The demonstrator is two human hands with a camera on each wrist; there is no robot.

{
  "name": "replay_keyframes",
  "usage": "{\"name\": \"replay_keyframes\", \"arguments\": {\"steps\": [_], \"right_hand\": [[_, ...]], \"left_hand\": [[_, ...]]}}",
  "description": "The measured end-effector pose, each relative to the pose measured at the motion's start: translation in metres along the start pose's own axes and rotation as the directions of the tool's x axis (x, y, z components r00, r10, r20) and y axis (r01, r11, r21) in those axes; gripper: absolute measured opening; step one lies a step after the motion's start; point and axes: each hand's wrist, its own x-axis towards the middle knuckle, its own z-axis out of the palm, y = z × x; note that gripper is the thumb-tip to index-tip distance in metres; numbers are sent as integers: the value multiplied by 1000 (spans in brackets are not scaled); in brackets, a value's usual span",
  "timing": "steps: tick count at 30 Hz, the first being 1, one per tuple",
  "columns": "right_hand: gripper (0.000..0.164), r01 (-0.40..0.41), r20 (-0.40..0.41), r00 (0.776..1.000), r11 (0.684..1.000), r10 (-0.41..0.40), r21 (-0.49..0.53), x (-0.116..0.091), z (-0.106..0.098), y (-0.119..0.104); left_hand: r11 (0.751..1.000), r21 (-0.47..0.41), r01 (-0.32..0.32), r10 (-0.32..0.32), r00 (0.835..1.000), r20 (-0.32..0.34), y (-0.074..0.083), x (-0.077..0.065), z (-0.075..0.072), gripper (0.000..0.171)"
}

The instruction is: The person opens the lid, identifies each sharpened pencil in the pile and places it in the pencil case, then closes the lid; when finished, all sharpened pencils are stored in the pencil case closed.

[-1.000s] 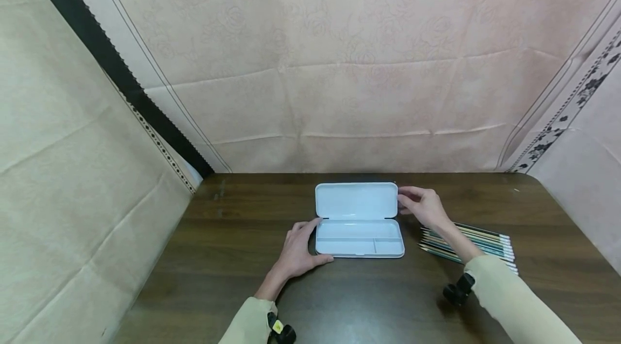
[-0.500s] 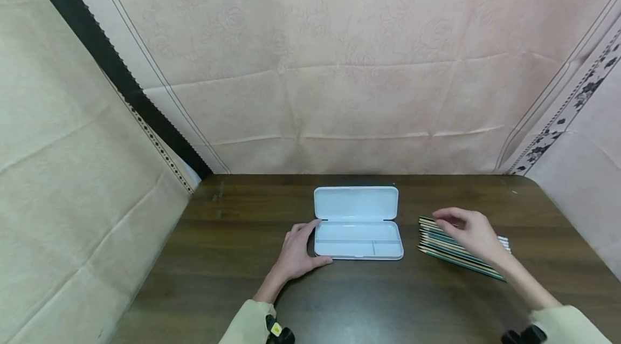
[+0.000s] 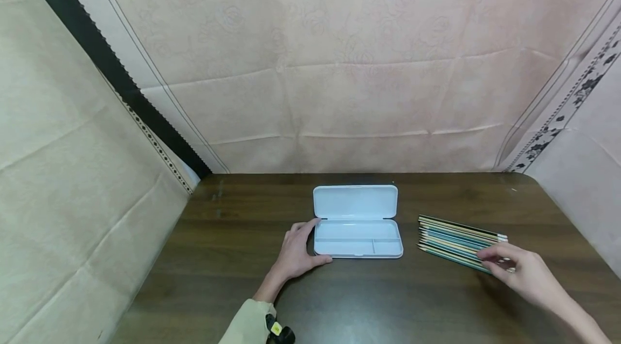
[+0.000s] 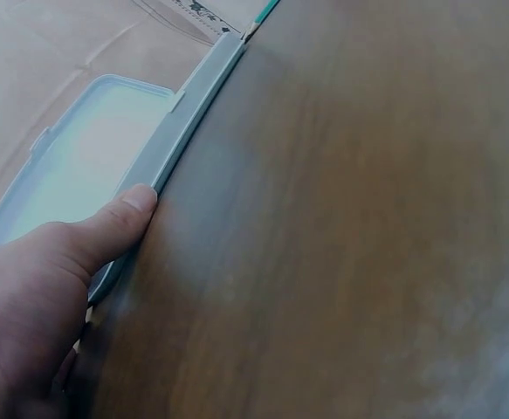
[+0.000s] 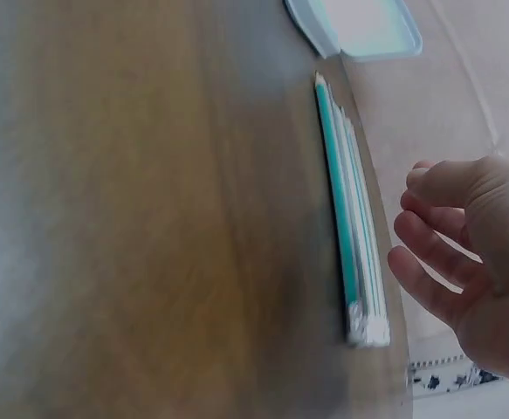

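Note:
A light blue pencil case (image 3: pixel 344 247) lies open on the table, its lid (image 3: pixel 356 202) tipped back and its divided tray facing up. My left hand (image 3: pixel 295 252) holds the case's left end, thumb at the near edge and forefinger by the hinge. In the left wrist view that thumb (image 4: pixel 139 199) presses on the case's side wall. Several pencils (image 3: pixel 451 240), green, dark and pale with whitish ends, lie side by side to the right. Over their right ends hovers my right hand (image 3: pixel 526 274), fingers loosely bent, nothing held. In the right wrist view it is apart from the pencils (image 5: pixel 346 209).
Dark brown wooden table (image 3: pixel 368 301) carries everything. A pale patterned cloth (image 3: pixel 359 90) hangs behind its far edge, with more cloth at left (image 3: pixel 87 198) and right (image 3: pixel 592 171). A black wrist device (image 3: pixel 281 330) sits on my left sleeve.
My right hand has left the lid's right edge, passed back over the pencils and come to their right ends. The left hand stays at the case. The case and pencils lie as before.

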Motion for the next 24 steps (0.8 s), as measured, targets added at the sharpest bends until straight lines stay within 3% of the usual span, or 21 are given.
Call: {"name": "replay_keyframes", "arguments": {"steps": [9, 24], "right_hand": [[51, -3, -8, 1000, 997, 3, -73, -20, -5, 5], [51, 30, -10, 999, 988, -32, -151, -27, -3, 14]], "left_hand": [[1000, 3, -11, 11, 1000, -4, -1, 0, 1, 91], [1000, 14, -19, 19, 1000, -1, -2, 2, 1, 92]]}}
